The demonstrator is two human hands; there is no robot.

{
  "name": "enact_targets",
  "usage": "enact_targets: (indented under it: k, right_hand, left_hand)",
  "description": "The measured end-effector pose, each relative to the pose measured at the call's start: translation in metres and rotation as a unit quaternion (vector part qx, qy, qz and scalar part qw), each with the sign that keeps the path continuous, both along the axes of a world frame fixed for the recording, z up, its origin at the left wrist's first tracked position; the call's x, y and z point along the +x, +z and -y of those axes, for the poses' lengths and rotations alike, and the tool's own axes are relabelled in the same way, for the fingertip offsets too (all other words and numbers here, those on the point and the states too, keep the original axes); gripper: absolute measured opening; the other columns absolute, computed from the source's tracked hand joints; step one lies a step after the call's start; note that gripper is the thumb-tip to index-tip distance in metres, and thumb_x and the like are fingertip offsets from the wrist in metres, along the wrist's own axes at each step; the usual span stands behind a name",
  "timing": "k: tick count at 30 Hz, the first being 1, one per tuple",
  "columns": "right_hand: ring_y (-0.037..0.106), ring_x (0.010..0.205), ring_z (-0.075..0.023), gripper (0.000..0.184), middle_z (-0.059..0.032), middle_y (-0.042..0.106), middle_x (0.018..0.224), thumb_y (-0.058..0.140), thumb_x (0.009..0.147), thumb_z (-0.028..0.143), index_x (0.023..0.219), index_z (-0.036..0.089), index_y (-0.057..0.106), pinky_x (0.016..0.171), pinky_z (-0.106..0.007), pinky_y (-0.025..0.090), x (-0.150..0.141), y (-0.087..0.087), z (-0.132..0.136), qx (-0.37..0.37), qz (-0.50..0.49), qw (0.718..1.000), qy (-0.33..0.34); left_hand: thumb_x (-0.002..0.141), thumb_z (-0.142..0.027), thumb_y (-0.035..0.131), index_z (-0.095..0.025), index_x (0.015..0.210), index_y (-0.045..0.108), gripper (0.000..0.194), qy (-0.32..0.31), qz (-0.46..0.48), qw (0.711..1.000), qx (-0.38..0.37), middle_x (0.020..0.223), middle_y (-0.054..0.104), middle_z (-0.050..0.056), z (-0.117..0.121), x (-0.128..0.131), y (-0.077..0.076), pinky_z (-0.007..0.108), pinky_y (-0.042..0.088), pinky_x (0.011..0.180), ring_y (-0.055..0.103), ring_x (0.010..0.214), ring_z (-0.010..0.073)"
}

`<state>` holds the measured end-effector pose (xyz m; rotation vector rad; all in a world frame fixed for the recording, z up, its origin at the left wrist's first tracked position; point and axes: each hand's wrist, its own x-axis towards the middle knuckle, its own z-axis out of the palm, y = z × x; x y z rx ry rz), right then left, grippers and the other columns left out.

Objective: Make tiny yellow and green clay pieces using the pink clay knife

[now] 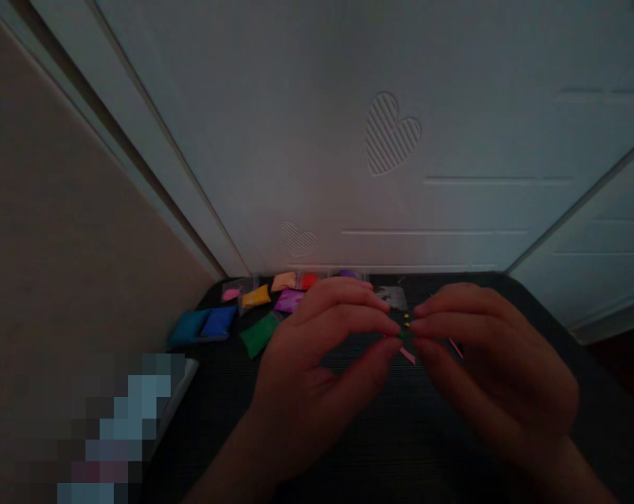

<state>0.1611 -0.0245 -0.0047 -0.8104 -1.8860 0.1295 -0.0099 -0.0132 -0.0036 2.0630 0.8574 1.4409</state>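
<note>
Over dark tabletop (pixel 359 427), before panel (pixel 275 140) with relief hearts (pixel 393 133): pinching tiny green piece (pixel 402 336) in left hand (pixel 317 371). Holding right hand (pixel 490 357) just beside; cannot tell whether grasping. Too dim to read coloured packets (pixel 259 334).

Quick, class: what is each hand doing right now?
Left hand: closed, pinching a small green piece at the fingertips.
Right hand: fingertips close together; any hold cannot be told.

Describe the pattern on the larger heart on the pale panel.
Slanting parallel stripes cover the larger heart; it shows best in the head view.
</note>
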Motion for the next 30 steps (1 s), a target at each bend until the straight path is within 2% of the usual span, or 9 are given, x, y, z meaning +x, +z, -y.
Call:
enact_targets:
  k: [30]
  right_hand:
    - [0.053,0.086,-0.0173,0.033,-0.0042,0.055,0.093,0.058,0.068,0.004,0.096,0.02,0.057,0.067,-0.031,0.045,0.0003,0.0004,0.0026,-0.012,-0.009,1.0,0.003]
  left_hand:
    - [0.072,-0.007,0.056,-0.021,0.087,0.058,0.02,-0.014,0.015,0.999,-0.026,0.093,0.057,0.002,0.0004,-0.0011,-0.0007,0.033,0.033,0.096,0.05,0.099,0.0158]
